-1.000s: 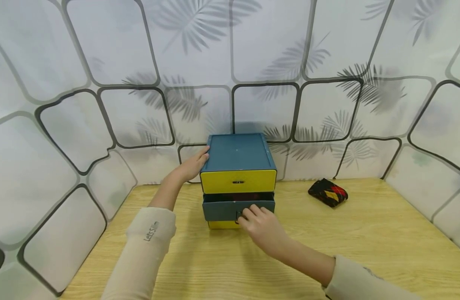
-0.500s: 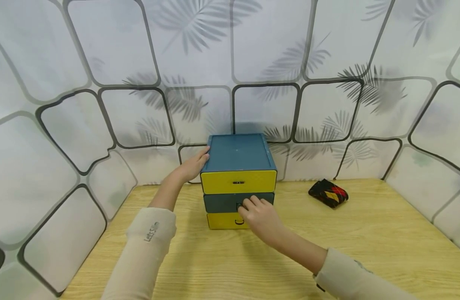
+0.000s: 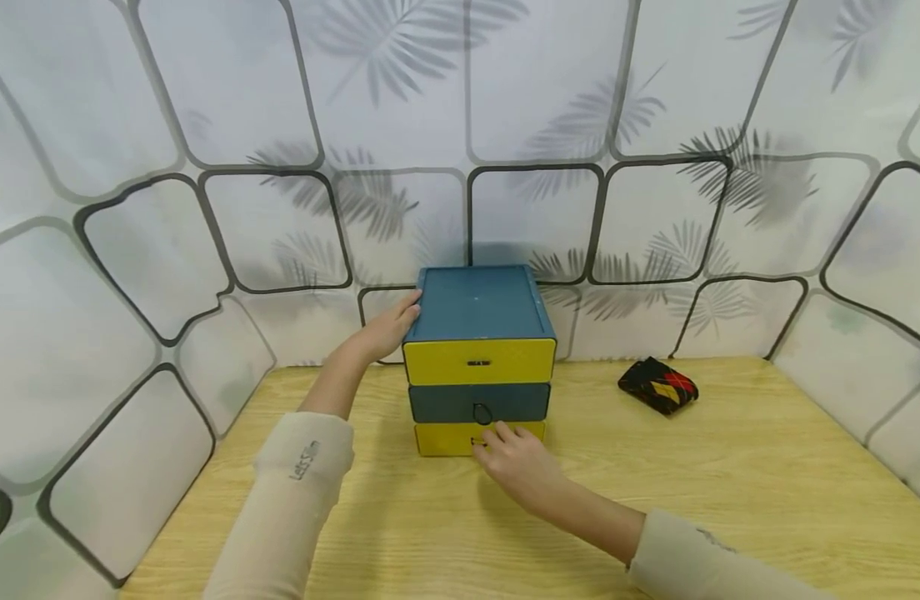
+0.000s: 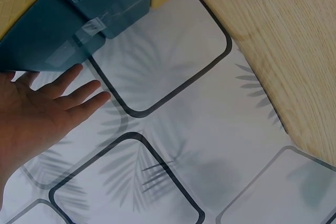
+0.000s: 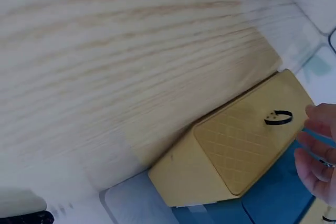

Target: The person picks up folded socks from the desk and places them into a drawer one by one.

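A small cabinet (image 3: 478,304) with a blue top stands at the back of the wooden table (image 3: 730,483). It has a yellow top drawer (image 3: 505,361), a blue middle drawer (image 3: 445,402) and a yellow bottom drawer (image 3: 441,437), all closed. My left hand (image 3: 388,329) lies flat, fingers straight, against the cabinet's upper left side (image 4: 68,19). My right hand (image 3: 516,458) reaches the bottom drawer's front, fingertips by its handle. In the right wrist view the black ring handle (image 5: 277,117) hangs free, with loosely curled fingers (image 5: 317,150) just beside it.
A folded black cloth (image 3: 657,385) with a red and yellow diamond pattern lies on the table right of the cabinet. Patterned wall panels (image 3: 167,250) enclose the table at the back and both sides.
The blue middle drawer, pulled out a second ago, has been pushed in by my right hand. That hand has since dropped to the bottom yellow drawer. My left hand has not moved.
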A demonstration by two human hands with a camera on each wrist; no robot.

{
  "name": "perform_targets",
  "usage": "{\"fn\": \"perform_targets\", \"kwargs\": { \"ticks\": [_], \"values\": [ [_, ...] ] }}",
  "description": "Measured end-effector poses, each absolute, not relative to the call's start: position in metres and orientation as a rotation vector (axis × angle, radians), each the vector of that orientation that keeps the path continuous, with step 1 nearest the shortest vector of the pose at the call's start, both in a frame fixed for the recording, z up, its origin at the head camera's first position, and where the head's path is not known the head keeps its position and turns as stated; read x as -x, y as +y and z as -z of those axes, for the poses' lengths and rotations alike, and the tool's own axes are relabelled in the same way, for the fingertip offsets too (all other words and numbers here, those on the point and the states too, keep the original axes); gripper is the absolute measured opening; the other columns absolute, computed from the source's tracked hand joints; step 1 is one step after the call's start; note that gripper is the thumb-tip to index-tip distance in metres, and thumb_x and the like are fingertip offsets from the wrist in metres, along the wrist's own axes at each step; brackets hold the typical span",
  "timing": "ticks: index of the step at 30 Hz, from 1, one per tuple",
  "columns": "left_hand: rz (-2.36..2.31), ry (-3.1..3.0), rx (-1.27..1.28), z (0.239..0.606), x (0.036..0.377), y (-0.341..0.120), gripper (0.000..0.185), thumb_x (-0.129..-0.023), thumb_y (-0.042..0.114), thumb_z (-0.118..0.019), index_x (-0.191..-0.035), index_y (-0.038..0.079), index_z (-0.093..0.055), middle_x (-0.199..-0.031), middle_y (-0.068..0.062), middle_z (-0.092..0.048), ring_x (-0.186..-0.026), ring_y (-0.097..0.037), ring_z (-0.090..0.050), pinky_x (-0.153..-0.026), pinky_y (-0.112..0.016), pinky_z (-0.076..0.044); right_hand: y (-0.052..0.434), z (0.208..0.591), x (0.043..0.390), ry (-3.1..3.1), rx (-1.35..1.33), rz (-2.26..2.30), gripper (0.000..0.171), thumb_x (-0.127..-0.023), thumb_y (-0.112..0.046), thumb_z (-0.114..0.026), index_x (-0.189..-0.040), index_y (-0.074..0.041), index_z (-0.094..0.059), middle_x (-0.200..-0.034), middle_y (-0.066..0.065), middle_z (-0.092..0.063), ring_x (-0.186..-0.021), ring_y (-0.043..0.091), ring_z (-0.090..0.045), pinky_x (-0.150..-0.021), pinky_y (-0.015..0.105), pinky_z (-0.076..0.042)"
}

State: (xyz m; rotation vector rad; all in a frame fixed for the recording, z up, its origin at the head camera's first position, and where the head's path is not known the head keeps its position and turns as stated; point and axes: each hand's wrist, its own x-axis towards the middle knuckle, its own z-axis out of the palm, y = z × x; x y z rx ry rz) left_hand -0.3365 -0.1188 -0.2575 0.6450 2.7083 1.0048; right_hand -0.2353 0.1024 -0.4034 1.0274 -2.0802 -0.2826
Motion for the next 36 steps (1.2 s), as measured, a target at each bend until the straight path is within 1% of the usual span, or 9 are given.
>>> {"fn": "perform_targets", "kwargs": {
  "ticks": [2,4,5,8,12,17,22,33,36],
  "values": [
    [-0.999,2.713,-0.641,0.258,0.337,-0.119,0.051,-0.104,0.031,-0.016,-0.150,0.015,-0.002,-0.152,-0.012,-0.006,-0.136,-0.033,-0.008,-0.107,-0.052,-0.012,0.100,0.407,0.240,-2.098,-1.006,0.314,0.014,-0.076,-0.004,-0.073,-0.087,-0.012,-0.070,-0.083,0.002,-0.063,-0.073,0.017,-0.057,-0.052,0.023,-0.047],
    [-0.999,2.713,-0.636,0.258,0.337,-0.119,0.051,-0.103,0.031,-0.016,-0.150,0.016,-0.003,-0.152,-0.012,-0.006,-0.136,-0.032,-0.008,-0.107,-0.051,-0.012,0.099,0.411,0.244,-2.082,-1.009,0.322,0.012,-0.077,-0.003,-0.072,-0.084,-0.011,-0.069,-0.080,0.002,-0.062,-0.069,0.017,-0.056,-0.048,0.022,-0.044],
    [-0.998,2.713,-0.636,0.257,0.337,-0.119,0.051,-0.103,0.032,-0.016,-0.150,0.016,-0.003,-0.152,-0.011,-0.006,-0.136,-0.032,-0.008,-0.107,-0.051,-0.012,0.098,0.412,0.247,-2.080,-1.009,0.326,0.010,-0.081,-0.001,-0.066,-0.081,-0.010,-0.068,-0.077,0.002,-0.061,-0.067,0.017,-0.055,-0.046,0.021,-0.041],
    [-0.994,2.712,-0.633,0.256,0.337,-0.119,0.051,-0.103,0.032,-0.016,-0.150,0.016,-0.003,-0.152,-0.010,-0.006,-0.136,-0.032,-0.008,-0.107,-0.051,-0.012,0.096,0.417,0.252,-2.042,-0.986,0.332,0.037,-0.095,0.004,-0.039,-0.068,-0.010,-0.061,-0.066,0.002,-0.055,-0.056,0.015,-0.049,-0.039,0.019,-0.030],
    [-0.996,2.713,-0.639,0.255,0.337,-0.118,0.051,-0.103,0.033,-0.016,-0.150,0.016,-0.003,-0.152,-0.010,-0.006,-0.137,-0.031,-0.008,-0.107,-0.050,-0.012,0.096,0.422,0.257,-2.004,-0.957,0.306,0.061,-0.097,0.005,-0.006,-0.060,-0.011,-0.052,-0.060,0.002,-0.049,-0.049,0.013,-0.043,-0.037,0.019,-0.020],
    [-1.005,2.701,-0.647,0.256,0.338,-0.118,0.051,-0.103,0.032,-0.016,-0.150,0.015,-0.003,-0.152,-0.010,-0.005,-0.137,-0.031,-0.007,-0.108,-0.050,-0.011,0.099,0.422,0.258,-2.002,-0.989,0.319,0.068,-0.099,0.002,-0.003,-0.072,-0.010,-0.064,-0.073,0.003,-0.060,-0.059,0.016,-0.054,-0.038,0.020,-0.033],
    [-0.994,2.709,-0.627,0.257,0.339,-0.119,0.051,-0.103,0.033,-0.016,-0.150,0.016,-0.002,-0.152,-0.010,-0.005,-0.137,-0.031,-0.007,-0.107,-0.050,-0.012,0.102,0.421,0.257,-2.001,-1.041,0.335,0.071,-0.100,0.000,-0.004,-0.085,-0.010,-0.072,-0.085,0.004,-0.064,-0.073,0.018,-0.061,-0.048,0.022,-0.047],
    [-0.979,2.715,-0.651,0.256,0.338,-0.119,0.051,-0.104,0.031,-0.015,-0.150,0.013,-0.002,-0.152,-0.012,-0.003,-0.137,-0.032,-0.006,-0.107,-0.050,-0.011,0.106,0.423,0.254,-1.940,-1.055,0.315,0.073,-0.101,0.000,-0.003,-0.076,-0.011,-0.071,-0.081,0.003,-0.058,-0.068,0.016,-0.057,-0.043,0.021,-0.040],
    [-0.976,2.718,-0.647,0.257,0.339,-0.120,0.051,-0.104,0.031,-0.015,-0.150,0.014,-0.002,-0.152,-0.011,-0.003,-0.137,-0.031,-0.005,-0.107,-0.050,-0.011,0.106,0.422,0.250,-1.941,-1.075,0.306,0.057,-0.101,0.000,-0.020,-0.074,-0.011,-0.070,-0.080,0.003,-0.057,-0.067,0.016,-0.055,-0.045,0.021,-0.041]
  ]
}}
